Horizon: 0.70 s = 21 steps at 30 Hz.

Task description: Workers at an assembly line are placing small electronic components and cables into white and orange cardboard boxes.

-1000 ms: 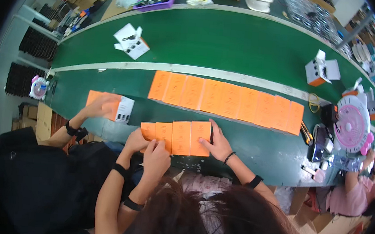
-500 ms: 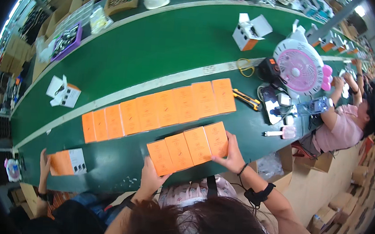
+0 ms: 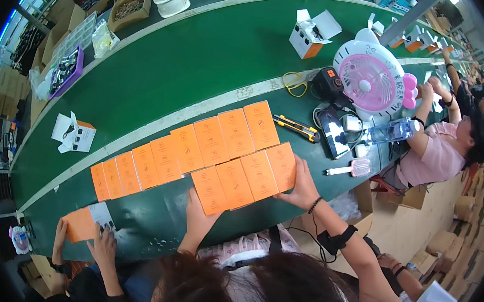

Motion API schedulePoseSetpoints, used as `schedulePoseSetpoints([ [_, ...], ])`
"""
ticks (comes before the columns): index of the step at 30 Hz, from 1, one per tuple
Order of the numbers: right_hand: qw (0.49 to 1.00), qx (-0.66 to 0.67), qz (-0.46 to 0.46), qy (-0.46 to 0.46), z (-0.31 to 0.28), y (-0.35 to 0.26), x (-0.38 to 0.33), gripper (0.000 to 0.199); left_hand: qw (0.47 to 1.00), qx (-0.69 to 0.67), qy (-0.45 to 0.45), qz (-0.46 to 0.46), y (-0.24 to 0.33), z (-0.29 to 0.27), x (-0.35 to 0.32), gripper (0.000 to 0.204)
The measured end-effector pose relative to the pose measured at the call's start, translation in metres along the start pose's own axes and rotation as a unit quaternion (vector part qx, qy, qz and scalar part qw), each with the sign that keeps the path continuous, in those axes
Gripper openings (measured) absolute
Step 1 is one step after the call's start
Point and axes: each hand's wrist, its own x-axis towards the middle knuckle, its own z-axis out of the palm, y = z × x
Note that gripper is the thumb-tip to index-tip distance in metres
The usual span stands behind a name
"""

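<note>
Left hand (image 3: 200,214) and right hand (image 3: 303,190) pressing opposite ends, four orange boxes (image 3: 243,179) in a row between them

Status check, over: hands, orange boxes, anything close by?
Left hand, right hand: clasping opposite ends of four side-by-side rectangular orange-topped cardboard boxes. Longer orange box row directly beyond. Yellow-and-black utility knife beside that row's right end.

"What do the bare left hand (image 3: 199,215) and right hand (image 3: 303,190) hold?"
"Four orange rectangular boxes (image 3: 243,177) in a row, one hand at each end."
"Beyond?"
"A longer row of orange boxes (image 3: 186,149) on the green tabletop (image 3: 156,212)."
</note>
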Motion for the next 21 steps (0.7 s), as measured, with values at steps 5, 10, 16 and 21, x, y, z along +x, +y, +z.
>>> schedulePoseSetpoints([
  [5, 0.995, 0.075, -0.021, -0.058, -0.010, 0.012, 0.003, 0.107, 1.000, -0.027, -0.006, -0.007, 0.005, -0.010, -0.003, 0.063],
  [10, 0.989, 0.005, -0.089, -0.116, -0.014, 0.008, 0.016, 0.103, 0.992, -0.075, -0.010, -0.100, 0.004, -0.014, -0.016, 0.065],
  [16, 0.982, -0.020, -0.083, -0.171, -0.023, 0.014, 0.020, 0.107, 0.997, -0.001, -0.030, -0.065, 0.009, -0.017, -0.006, 0.061],
  [21, 0.988, -0.043, -0.077, -0.129, -0.035, 0.013, 0.038, 0.108, 0.949, 0.149, -0.192, -0.199, 0.030, -0.059, -0.003, 0.071],
])
